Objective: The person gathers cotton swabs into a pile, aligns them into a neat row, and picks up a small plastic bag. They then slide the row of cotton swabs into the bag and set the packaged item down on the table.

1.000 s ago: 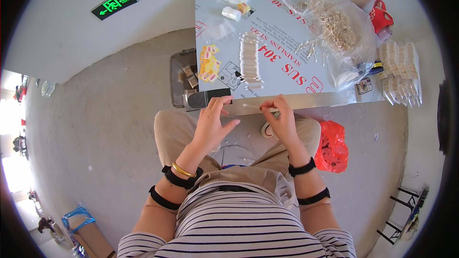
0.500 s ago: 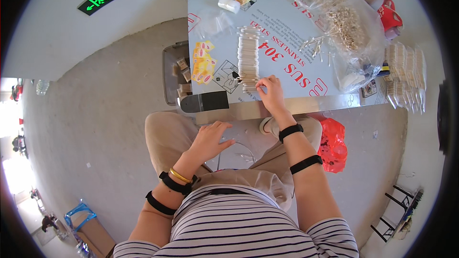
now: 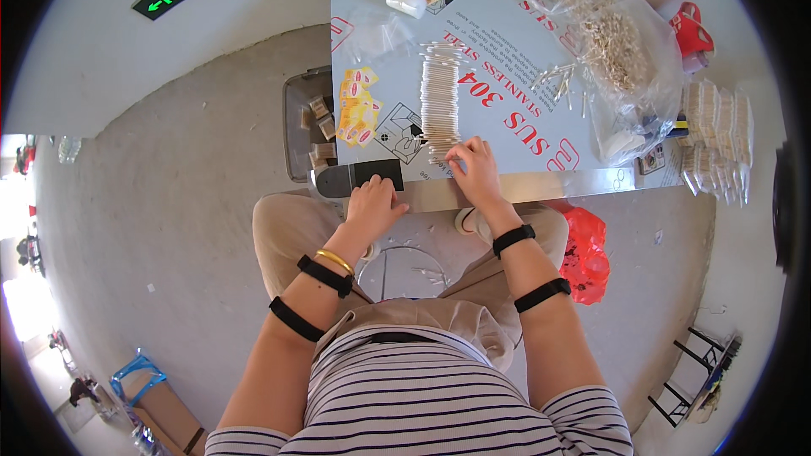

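Note:
A long row of cotton swabs point(image 3: 439, 101) lies side by side on the table point(image 3: 498, 165), running away from me. My right hand point(image 3: 477, 171) is at the row's near end, thumb and fingertips drawn together by the right-hand swab tips. Whatever is between those fingers is too small to make out. My left hand point(image 3: 372, 205) rests over the table's front edge, at a dark rounded strip point(image 3: 338, 181). Its fingers are slightly bent, with the thumb apart and nothing held. Yellow printed packets point(image 3: 358, 110) lie spread out left of the row.
A clear bag point(image 3: 608, 42) of loose swabs lies at the right, with a few spilled beside it. Packed swab bundles point(image 3: 716, 118) sit at the right edge. White rolls point(image 3: 405, 3) lie at the back. A grey bin point(image 3: 296, 131) stands left, a red bag point(image 3: 585, 257) below.
My left hand has moved up and forward from above my lap to the table's front edge by the dark strip. My right hand stays at the row's near end, shifting slightly.

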Motion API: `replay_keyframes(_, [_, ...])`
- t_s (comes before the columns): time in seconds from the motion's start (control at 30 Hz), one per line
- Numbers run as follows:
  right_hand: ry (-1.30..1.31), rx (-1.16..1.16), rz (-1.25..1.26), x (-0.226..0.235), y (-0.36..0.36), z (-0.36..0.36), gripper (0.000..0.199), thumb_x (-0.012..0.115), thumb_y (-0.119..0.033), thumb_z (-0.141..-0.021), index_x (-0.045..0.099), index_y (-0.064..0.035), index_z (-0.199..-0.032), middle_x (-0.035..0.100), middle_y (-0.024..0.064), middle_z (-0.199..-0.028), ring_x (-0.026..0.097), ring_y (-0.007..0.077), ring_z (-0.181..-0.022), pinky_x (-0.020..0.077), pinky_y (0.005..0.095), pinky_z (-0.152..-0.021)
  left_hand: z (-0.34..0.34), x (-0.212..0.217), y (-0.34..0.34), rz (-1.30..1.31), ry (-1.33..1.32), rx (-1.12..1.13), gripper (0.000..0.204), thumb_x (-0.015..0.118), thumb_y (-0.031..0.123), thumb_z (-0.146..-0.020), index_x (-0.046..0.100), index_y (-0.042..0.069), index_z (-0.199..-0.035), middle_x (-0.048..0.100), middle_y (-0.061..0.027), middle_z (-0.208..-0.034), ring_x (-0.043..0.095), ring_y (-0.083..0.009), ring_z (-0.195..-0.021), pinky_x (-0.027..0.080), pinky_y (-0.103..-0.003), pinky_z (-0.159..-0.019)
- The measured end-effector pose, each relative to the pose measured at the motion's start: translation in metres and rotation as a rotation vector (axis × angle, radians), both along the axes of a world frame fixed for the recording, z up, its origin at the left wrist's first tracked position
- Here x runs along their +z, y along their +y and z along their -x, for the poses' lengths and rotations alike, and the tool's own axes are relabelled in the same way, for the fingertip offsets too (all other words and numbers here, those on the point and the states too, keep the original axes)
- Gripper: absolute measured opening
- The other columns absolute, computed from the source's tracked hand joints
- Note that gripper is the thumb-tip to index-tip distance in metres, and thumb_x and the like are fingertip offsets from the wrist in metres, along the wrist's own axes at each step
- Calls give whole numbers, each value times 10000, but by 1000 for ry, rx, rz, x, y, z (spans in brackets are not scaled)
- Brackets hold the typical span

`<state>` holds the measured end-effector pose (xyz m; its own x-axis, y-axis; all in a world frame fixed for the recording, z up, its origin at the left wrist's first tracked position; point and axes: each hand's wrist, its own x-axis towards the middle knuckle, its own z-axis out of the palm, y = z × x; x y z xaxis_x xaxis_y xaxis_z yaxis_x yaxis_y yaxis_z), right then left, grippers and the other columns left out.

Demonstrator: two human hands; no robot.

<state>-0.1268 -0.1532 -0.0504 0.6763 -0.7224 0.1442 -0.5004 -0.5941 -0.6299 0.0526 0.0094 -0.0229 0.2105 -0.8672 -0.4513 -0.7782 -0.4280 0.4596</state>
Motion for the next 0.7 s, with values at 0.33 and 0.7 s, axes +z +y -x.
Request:
replay_keyframes(0.33, [-4,-6,36,-1,-3,-5,180,687,-26,-781,677,-131,-928,541,78,-952,539,298,-934,463,422,-818,11,-1,-27,-195,-169,-74,588,840,419,-746,612,16,-1109,625,-145,-1114,662,-311,-1039,511,-428,-882])
replay_keyframes(0.7, [13,11,71,-2,-6,-10,185,680,-22,-784,669,-132,-933,538,80,-956,540,301,-941,457,424,-817,13,-6,-34,-284,-211,-75,636,854,441,-735,623,24,-1156,623,-135,-1141,669,-292,-1056,504,-404,-903])
